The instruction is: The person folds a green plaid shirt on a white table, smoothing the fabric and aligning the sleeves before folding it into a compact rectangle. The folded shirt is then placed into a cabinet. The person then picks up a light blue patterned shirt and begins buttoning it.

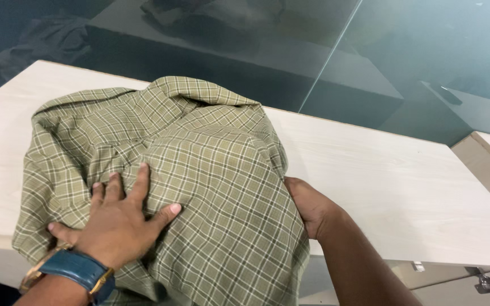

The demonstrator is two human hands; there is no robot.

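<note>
The left hand [117, 221] lies flat and open, fingers spread, pressing on the green checked shirt [199, 170]; a blue-strapped watch [72, 272] sits on its wrist. The right hand [308, 205] is closed on the shirt's right edge, fingers tucked under the fabric. The shirt is bunched on the pale wood worktop [404, 192], toward its left end, its lower part hanging over the near edge. Bare worktop extends right of the shirt to the right corner. A glass panel [415, 62] runs along the far edge.
</note>
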